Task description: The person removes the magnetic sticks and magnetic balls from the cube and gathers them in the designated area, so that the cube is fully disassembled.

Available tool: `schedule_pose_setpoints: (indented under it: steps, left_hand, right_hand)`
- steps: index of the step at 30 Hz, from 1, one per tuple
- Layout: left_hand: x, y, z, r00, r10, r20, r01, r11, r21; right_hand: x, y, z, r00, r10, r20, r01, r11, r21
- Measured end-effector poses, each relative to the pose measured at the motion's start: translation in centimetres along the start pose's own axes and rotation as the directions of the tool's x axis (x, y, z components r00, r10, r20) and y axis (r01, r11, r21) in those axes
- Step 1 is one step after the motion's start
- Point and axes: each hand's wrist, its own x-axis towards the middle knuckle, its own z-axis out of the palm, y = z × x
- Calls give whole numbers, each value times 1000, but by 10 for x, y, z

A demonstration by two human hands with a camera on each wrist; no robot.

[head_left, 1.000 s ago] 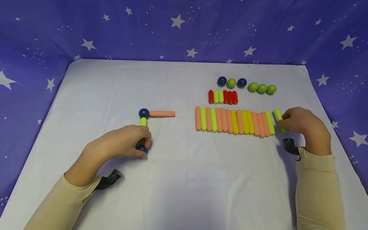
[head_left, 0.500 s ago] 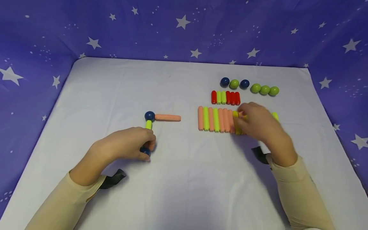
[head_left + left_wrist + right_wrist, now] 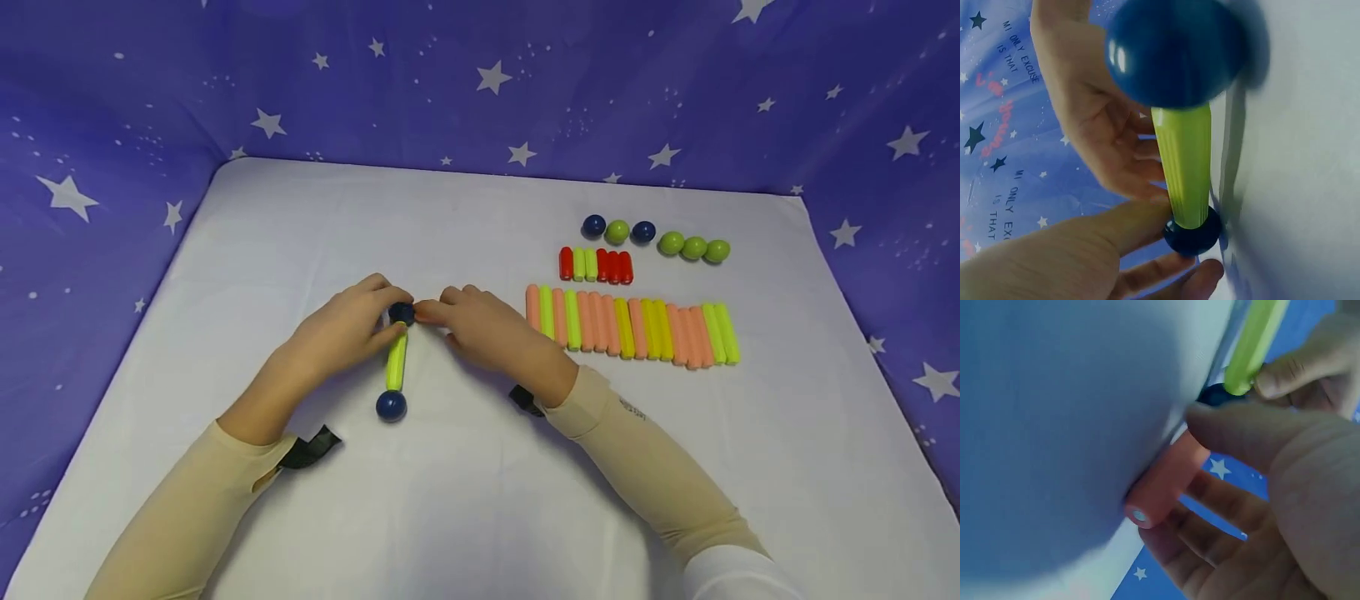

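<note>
My left hand (image 3: 337, 329) pinches the far dark blue ball (image 3: 402, 313) between thumb and fingers. A yellow-green ribbed stick (image 3: 396, 360) joins that ball to a nearer dark blue ball (image 3: 391, 407). In the right wrist view, my right hand (image 3: 1260, 481) grips a salmon-coloured stick (image 3: 1169, 478) beside the far ball; a small silvery disc shows on its free end. My right hand (image 3: 491, 333) hides most of this stick in the head view. Whether the stick touches the ball is hidden by my thumb.
To the right lies a row of salmon, green and yellow sticks (image 3: 625, 329), partly behind my right hand. Beyond it are short red and green sticks (image 3: 602, 265), then a line of blue and green balls (image 3: 618, 232). A starry purple cloth (image 3: 480, 108) surrounds the white tabletop (image 3: 480, 517).
My right hand has set a green stick at the row's right end and moved left to the salmon stick. My left hand has shifted from the near ball to the far ball.
</note>
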Motion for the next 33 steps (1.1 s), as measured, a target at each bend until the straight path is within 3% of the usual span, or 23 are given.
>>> schedule_pose_setpoints:
  steps: [5,9,13,16,18,20,21,24,26,27,29,31,33]
  left_hand:
    - [3,4,5,999,-44,0,44,999,-29]
    - [4,5,4,998,-66,24,66,998,-3]
    - [3,5,2,996,-72,44,71,997,6]
    - [2,4,1,996,-80,48,79,997,10]
    - [0,3,1,995,-84,46,84,996,14]
    - [-2,1,0,995,-92,46,91,996,20]
    - [-3,1,-1,994,-97,45,96,995,19]
    - [-6,0,-2,993,-104,50,103,995,20]
    - [-8,-1,-3,993,-107,49,106,994,20]
    - [-9,-1,-3,993,-108,50,107,994,17]
    - [-10,-2,-3,993,-104,49,104,995,13]
    - [-11,-3,-2,994,-100,44,100,995,9]
    - [-10,-3,-1,995,-95,41,95,995,-2]
  right_hand:
    - [-2,-5,7,1000,22,10,-22,1000,-11]
    - [-20,5,3,998,63,-18,-62,997,41]
    - [-52,35,-12,982,151,-109,-127,972,198]
    - [-79,65,-25,947,281,-154,-225,926,304]
    - [-100,87,-32,905,393,-161,-322,881,346]
    - [-124,109,-37,844,508,-170,-428,830,357]
    - [-137,120,-39,807,566,-168,-486,798,356]
    - [-175,151,-42,672,731,-118,-658,663,357]
    - [-197,169,-41,587,806,-77,-743,573,345]
    - [-208,178,-41,555,831,-48,-773,536,338]
    - [-224,192,-39,513,859,11,-818,484,311]
    - [-237,202,-37,496,865,79,-842,457,285]
    - [-244,209,-36,495,856,147,-854,448,265]
